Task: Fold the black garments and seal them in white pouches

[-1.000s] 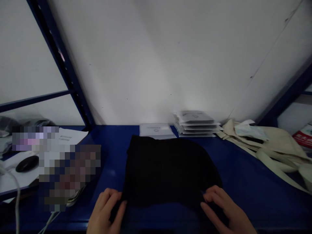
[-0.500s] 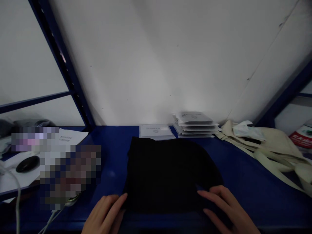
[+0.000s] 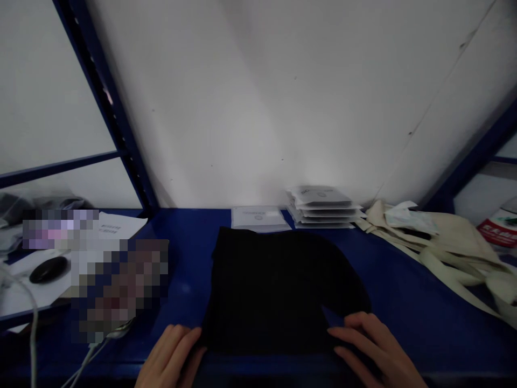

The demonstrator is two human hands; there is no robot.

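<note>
A folded black cloth garment lies flat on the blue tabletop. My left hand is at its lower left edge, with the fingertips against the fabric. My right hand rests on its lower right corner, fingers spread and lying flat on the cloth. Neither hand visibly grips the fabric. The garment's lower edge is dark and hard to make out against the shadowed table front.
Behind the garment are a flat clear packet and a stack of similar packets. A canvas tote bag lies to the right. On the left are papers, a black computer mouse, a white cable and a pixelated patch.
My left hand has eased down and away from the garment's left edge. My right hand has shifted slightly along the lower right corner. The garment lies about the same.
</note>
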